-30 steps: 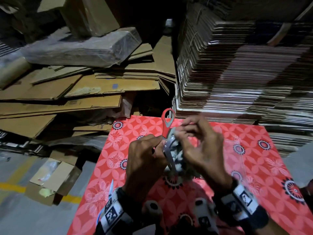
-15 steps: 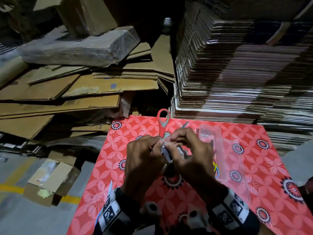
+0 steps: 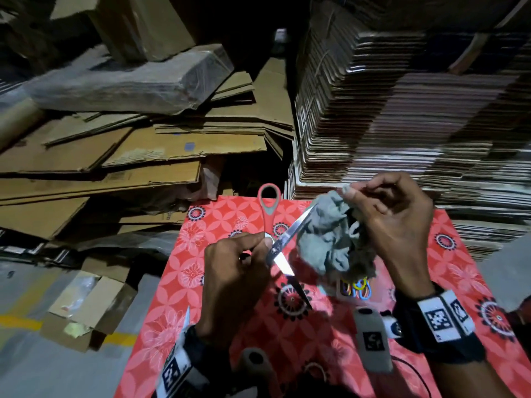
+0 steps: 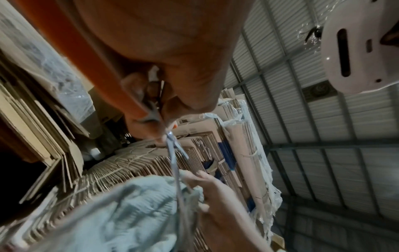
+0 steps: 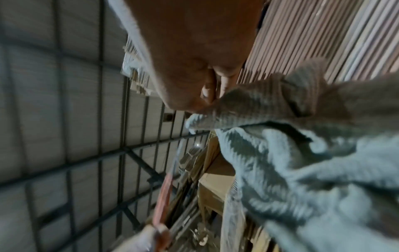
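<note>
Red-handled scissors [image 3: 280,239] are gripped in my left hand [image 3: 258,242] above the red patterned table cover [image 3: 230,311], with the blades spread apart. My right hand [image 3: 349,191] pinches the top edge of a crumpled grey cloth [image 3: 327,239], which hangs just right of the upper blade. In the left wrist view the blades [image 4: 172,153] point toward the cloth [image 4: 121,213] and the right fingers [image 4: 215,196]. From the right wrist, the cloth [image 5: 302,162] fills the right side, with the scissors [image 5: 166,187] blurred below.
A clear packet of coloured loops [image 3: 357,287] lies on the table under the cloth. Tall stacks of flat cardboard [image 3: 402,124] rise behind the table at right. Loose cardboard sheets [image 3: 100,168] pile up at left, and an open box [image 3: 86,305] sits on the floor.
My right hand has lifted the grey cloth up and to the right, away from my left hand. The scissor blades now stand spread apart. The head view has shifted slightly.
</note>
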Available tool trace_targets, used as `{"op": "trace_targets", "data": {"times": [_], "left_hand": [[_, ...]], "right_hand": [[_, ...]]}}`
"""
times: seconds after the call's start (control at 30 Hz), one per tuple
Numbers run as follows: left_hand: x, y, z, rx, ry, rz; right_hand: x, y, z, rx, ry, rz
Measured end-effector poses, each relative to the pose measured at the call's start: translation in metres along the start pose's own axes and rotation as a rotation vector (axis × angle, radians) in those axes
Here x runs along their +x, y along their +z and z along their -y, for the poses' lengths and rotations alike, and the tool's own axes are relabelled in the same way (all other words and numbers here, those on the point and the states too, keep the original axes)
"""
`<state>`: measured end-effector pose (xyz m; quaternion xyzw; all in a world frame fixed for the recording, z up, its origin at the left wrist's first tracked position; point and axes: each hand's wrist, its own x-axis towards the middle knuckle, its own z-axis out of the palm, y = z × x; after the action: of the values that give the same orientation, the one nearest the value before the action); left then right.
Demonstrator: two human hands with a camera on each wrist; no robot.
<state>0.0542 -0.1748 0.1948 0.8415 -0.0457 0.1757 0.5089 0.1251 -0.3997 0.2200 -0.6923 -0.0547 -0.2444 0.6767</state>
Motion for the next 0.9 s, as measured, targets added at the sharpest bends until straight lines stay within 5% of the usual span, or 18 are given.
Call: {"op": "trace_targets", "data": {"times": [0.6, 0.8, 0.9], "left_hand": [[0.006, 0.003, -0.006, 0.02, 0.03, -0.04], [0.007, 0.006, -0.007, 0.077, 0.076, -0.063], [0.005, 0.009, -0.011, 0.03, 0.053, -0.1]], "right_hand": [[-0.068, 0.048, 0.003, -0.302, -0.317, 0.316], [-0.037, 0.041, 0.01, -0.325, -0.277, 0.145], [-0.047, 0.044, 0.009, -0.342, -0.301, 0.198]]}}
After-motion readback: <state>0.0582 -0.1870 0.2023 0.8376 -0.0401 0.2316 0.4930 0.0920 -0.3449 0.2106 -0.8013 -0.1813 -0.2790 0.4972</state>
